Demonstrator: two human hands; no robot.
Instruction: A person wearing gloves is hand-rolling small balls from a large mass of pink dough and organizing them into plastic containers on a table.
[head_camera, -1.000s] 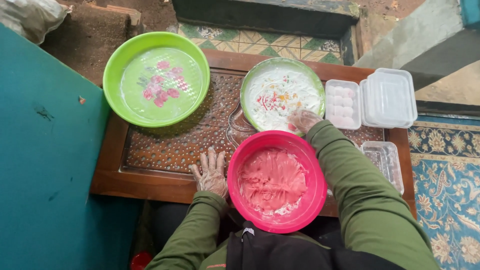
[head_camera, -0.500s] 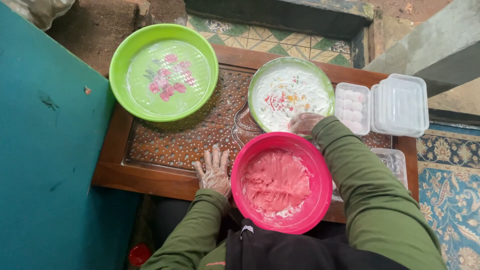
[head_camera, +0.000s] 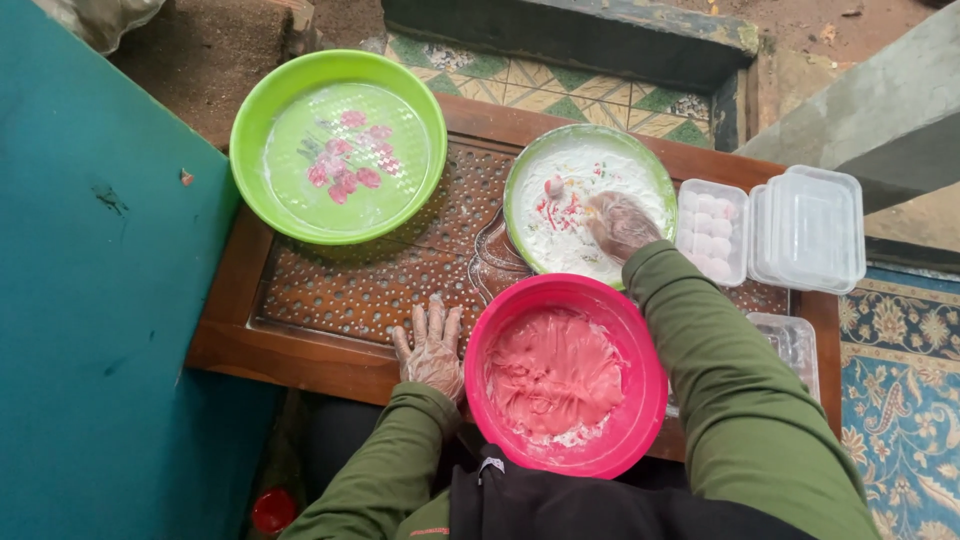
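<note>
Head view: we are looking down on a white-floured green plate (head_camera: 560, 245) sitting at the far middle of the wooden desk (head_camera: 330, 290). Our right hand (head_camera: 620, 222), gloved in thin plastic, is pressing into the flour, fingers curled together on something we cannot make out. Our left hand (head_camera: 432, 345) is lying flat near the desk's near edge, fingers spread apart, holding nothing. A pink bowl (head_camera: 640, 400) of pink dough is overhanging that near edge, just beside the left hand and partly under the right sleeve. A big green basin (head_camera: 260, 130) is filling the far left corner; clear plastic boxes (head_camera: 800, 225) are crowding the right edge. Bare carved wood is lying open between basin and left hand.
</note>
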